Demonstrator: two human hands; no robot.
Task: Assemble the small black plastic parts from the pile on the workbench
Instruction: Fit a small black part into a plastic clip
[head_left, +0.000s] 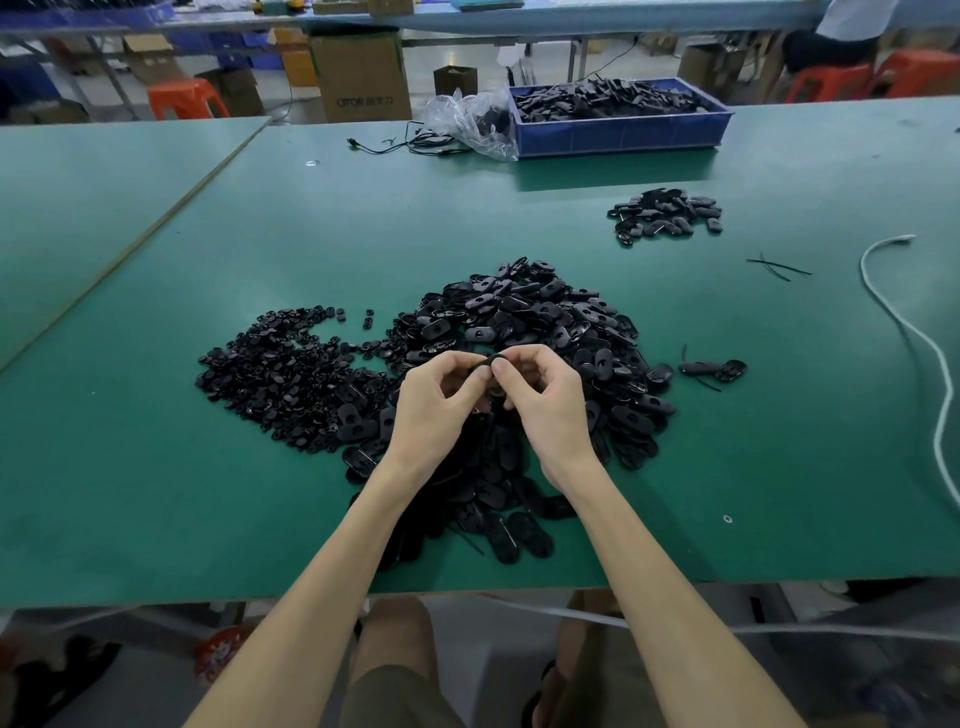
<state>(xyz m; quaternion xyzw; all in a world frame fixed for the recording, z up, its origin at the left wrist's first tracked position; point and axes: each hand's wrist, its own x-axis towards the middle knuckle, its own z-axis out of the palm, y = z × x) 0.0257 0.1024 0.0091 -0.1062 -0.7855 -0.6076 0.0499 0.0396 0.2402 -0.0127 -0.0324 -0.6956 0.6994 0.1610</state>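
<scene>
Pinching a black part (487, 361) between left hand (439, 405) and right hand (548, 402) fingers (524, 356) over the 6 o'clock pile (519, 312), probably keeping refills close.

Plain green desk (156, 415), no pattern. Black throughout the pile of parts (519, 322) and the smaller heap (665, 213) at 2 o'clock. Blue tray (623, 132) at 1 o'clock. White cable (893, 317) at 3 o'clock. Orange stool (187, 98) at 11 o'clock; brown cardboard box (358, 78) at 12.
</scene>
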